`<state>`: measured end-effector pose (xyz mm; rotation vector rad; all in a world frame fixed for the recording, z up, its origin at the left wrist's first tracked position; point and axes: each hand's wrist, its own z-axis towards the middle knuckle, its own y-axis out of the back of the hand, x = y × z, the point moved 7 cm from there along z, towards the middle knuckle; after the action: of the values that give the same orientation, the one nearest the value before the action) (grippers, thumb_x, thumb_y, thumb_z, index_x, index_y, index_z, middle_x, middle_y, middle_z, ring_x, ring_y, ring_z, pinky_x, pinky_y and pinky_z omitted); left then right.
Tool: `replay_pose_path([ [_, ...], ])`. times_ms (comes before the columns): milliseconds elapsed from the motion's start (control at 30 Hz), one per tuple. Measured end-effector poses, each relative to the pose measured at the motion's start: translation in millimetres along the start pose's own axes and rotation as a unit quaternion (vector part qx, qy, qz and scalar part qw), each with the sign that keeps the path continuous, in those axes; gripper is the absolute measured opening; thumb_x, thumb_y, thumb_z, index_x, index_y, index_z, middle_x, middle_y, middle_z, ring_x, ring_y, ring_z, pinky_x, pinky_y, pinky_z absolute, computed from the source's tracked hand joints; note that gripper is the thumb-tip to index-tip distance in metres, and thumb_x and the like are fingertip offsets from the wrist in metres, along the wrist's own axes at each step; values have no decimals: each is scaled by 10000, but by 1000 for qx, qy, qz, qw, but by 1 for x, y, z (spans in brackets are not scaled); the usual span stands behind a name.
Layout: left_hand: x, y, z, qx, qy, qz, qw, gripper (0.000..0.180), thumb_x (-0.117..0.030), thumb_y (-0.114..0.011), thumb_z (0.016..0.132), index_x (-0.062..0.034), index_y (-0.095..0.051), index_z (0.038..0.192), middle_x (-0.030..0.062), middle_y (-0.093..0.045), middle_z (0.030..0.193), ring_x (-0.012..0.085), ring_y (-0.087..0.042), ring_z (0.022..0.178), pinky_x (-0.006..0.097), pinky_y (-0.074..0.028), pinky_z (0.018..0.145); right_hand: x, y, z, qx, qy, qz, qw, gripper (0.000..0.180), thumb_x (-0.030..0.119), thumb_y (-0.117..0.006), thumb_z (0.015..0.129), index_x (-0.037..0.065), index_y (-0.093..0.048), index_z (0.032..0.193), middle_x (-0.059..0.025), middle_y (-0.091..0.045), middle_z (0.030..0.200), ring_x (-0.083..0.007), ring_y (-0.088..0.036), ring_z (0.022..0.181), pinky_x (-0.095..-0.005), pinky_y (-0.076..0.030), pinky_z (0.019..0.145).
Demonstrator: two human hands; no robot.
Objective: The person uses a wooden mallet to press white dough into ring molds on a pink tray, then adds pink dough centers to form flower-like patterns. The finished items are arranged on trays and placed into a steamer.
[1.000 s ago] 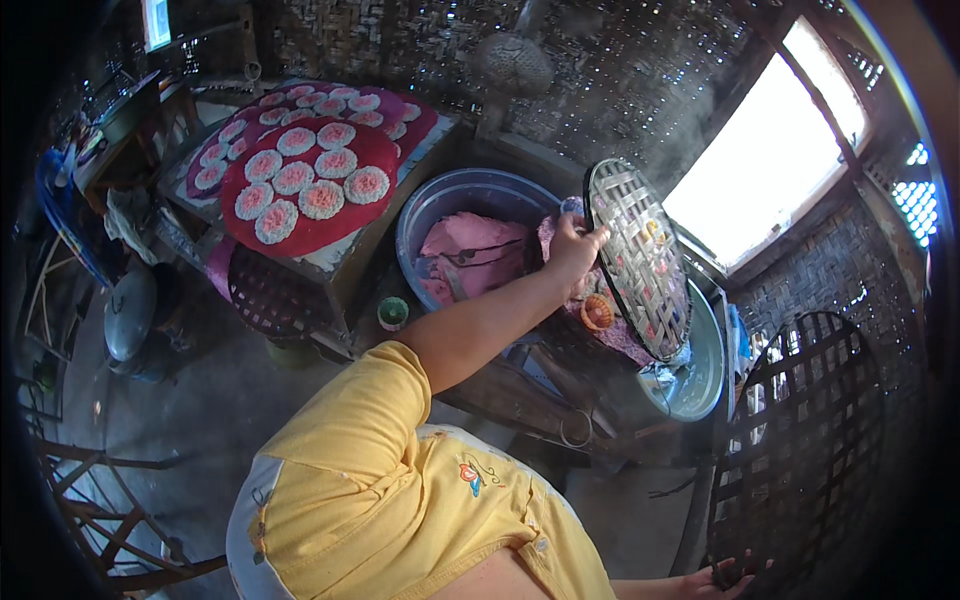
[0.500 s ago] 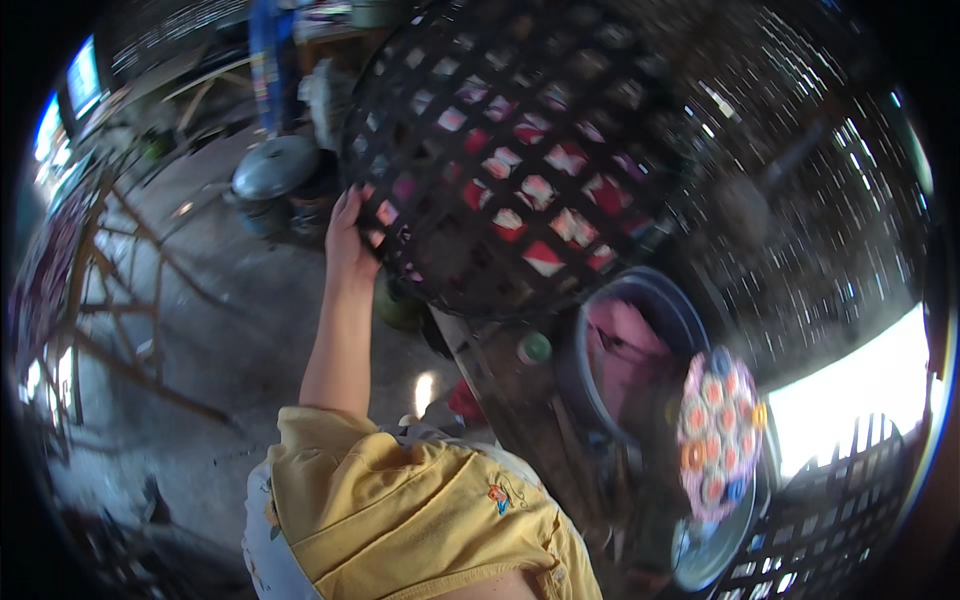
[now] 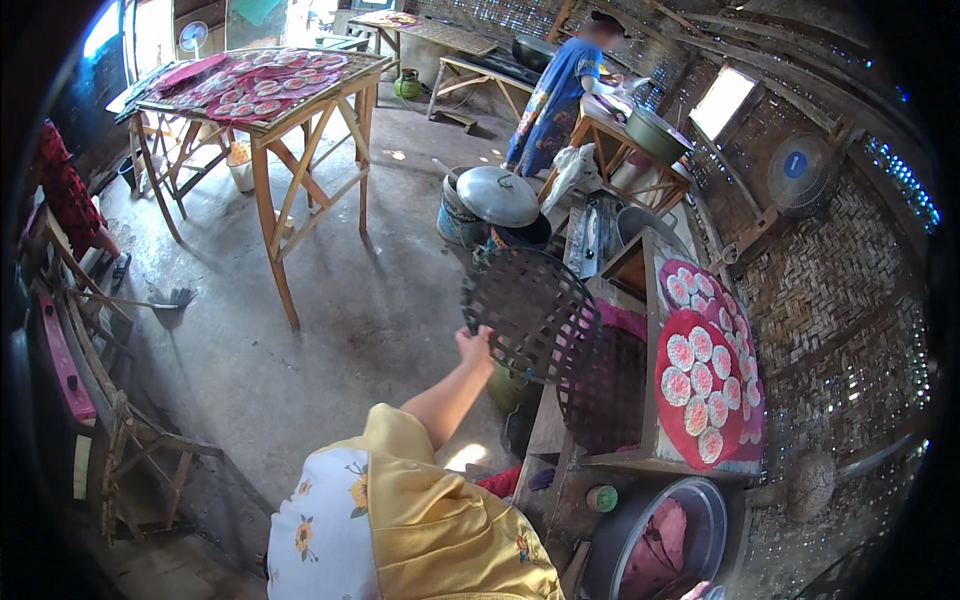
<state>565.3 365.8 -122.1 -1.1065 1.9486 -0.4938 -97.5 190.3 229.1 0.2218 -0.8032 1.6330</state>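
My left hand (image 3: 476, 350) reaches forward with its fingers closed round the rim of a dark, round tray of open lattice (image 3: 525, 305). The tray is tilted and I see through its holes; nothing lies on it. More dark lattice (image 3: 606, 385) shows beside it, and I cannot tell whether that is a second tray. Just right of it, a wooden box (image 3: 620, 461) carries red cloths (image 3: 690, 335) covered with several round white pieces with pink centres. My right hand is out of view.
A dark tub (image 3: 715, 505) with pink cloth stands at the lower right. A lidded pot (image 3: 497, 196) is beyond the tray. Far left, a bamboo-legged table (image 3: 285, 125) bears more round pieces. A person (image 3: 558, 95) in blue works at the back; a broom (image 3: 172, 298) lies left.
My view has swung to the left. The lattice tray, raised close in front of me before, is now lower and farther off, with my left hand still on its rim.
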Motion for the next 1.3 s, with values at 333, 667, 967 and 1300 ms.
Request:
replay_pose_path([
  [333, 170, -81, -28, 276, 142, 410, 858, 587, -273, -694, 791, -35, -393, 1235, 147, -580, 1037, 269, -585, 868, 413, -505, 655, 37, 46, 9, -57, 49, -124, 989, 451, 163, -533, 855, 62, -451, 1287, -138, -445, 1327, -211, -526, 1011, -276, -443, 755],
  [667, 58, -178, -319, 514, -401, 183, 736, 404, -142, -571, 875, 10, -404, 1209, 155, -419, 1248, 234, -446, 1113, 393, -362, 921, 257, 142, -136, -330, 113, -113, 930, 430, 149, -517, 878, 60, -444, 1292, -128, -418, 1360, -184, -521, 998, -244, -415, 768],
  [967, 287, -128, -600, 893, -243, 296, 236, 740, -264, -692, 746, -51, -307, 1340, 192, -348, 1357, 341, -344, 1257, 420, -315, 1024, 319, 52, -209, -447, 192, -199, 851, 428, 119, -458, 909, -18, -380, 1307, -120, -440, 1312, -172, -506, 1062, -243, -543, 703],
  [1300, 435, -94, -634, 828, -212, 510, 98, 938, -498, -710, 687, -182, -206, 1412, 96, -365, 1396, 274, -337, 1298, 608, -134, 1058, 415, -6, -354, -431, 240, -774, 397, 462, 265, -744, 749, -40, -577, 1054, -199, -600, 987, -328, -596, 857, -372, -499, 736],
])
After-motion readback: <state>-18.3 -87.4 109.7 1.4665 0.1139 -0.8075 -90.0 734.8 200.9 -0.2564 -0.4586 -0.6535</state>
